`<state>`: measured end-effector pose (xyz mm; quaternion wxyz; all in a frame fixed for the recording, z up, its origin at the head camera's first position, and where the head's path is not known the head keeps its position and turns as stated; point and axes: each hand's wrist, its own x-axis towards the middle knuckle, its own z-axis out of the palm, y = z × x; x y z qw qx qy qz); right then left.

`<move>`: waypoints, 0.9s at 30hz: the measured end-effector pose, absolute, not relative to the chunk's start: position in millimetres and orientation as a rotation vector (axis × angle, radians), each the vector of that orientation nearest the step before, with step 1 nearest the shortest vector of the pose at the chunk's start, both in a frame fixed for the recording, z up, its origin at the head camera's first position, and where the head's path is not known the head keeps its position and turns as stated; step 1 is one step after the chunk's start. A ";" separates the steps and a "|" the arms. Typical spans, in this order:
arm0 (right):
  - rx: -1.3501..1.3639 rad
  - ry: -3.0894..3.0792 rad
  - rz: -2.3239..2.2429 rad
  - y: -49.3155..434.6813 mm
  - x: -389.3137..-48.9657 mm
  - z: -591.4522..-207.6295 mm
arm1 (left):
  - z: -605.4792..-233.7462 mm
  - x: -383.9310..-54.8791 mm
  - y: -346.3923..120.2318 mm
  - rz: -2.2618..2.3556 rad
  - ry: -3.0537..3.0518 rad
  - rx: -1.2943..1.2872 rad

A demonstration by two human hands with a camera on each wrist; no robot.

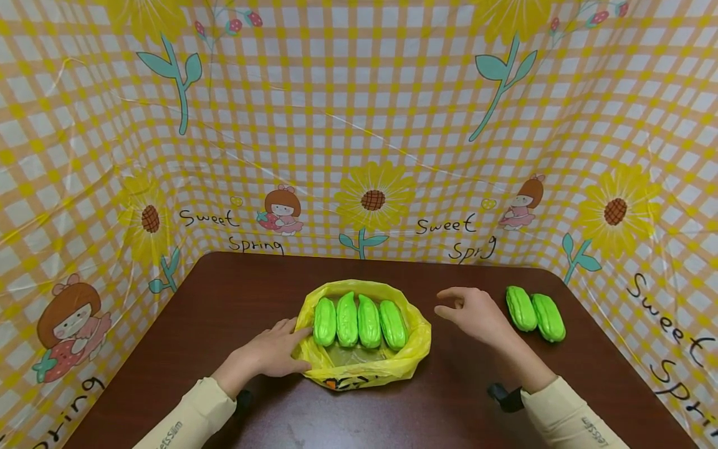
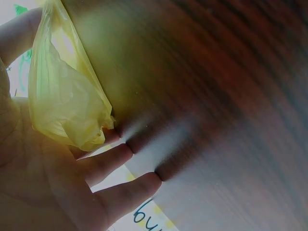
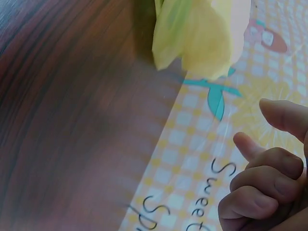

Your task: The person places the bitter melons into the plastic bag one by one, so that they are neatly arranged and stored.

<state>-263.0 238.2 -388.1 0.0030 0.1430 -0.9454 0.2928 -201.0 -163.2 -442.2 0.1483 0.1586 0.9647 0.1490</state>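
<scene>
A yellow plastic bag (image 1: 417, 340) stands wide open at the middle of the dark table, its rim folded into an oval. Inside it several glossy green bitter melons (image 1: 346, 321) lie side by side in a row. My left hand (image 1: 272, 350) rests at the bag's left side, its fingers fairly straight and spread, touching the rim. In the left wrist view the bag's thin yellow side (image 2: 67, 96) lies across the palm, hiding part of the fingers. Right of the bag hovers my right hand (image 1: 471, 312), holding nothing, with thumb and forefinger apart and the other fingers loosely curled.
Two more green bitter melons (image 1: 535, 313) lie together on the table (image 1: 224, 293), beyond the right hand near the right edge. Checked yellow cloth (image 1: 314, 131) with sunflowers and lettering rises around the back and both sides.
</scene>
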 end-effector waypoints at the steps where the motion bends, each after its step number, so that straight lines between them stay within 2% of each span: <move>1: 0.437 -2.958 0.924 241.3 -263.3 -388.1 | -442.2 -201.0 -163.2 0.428 2.776 0.458; 27: 0.069 -2.890 1.072 315.5 -279.2 -406.7 | -442.6 -200.9 -164.3 0.426 2.781 0.466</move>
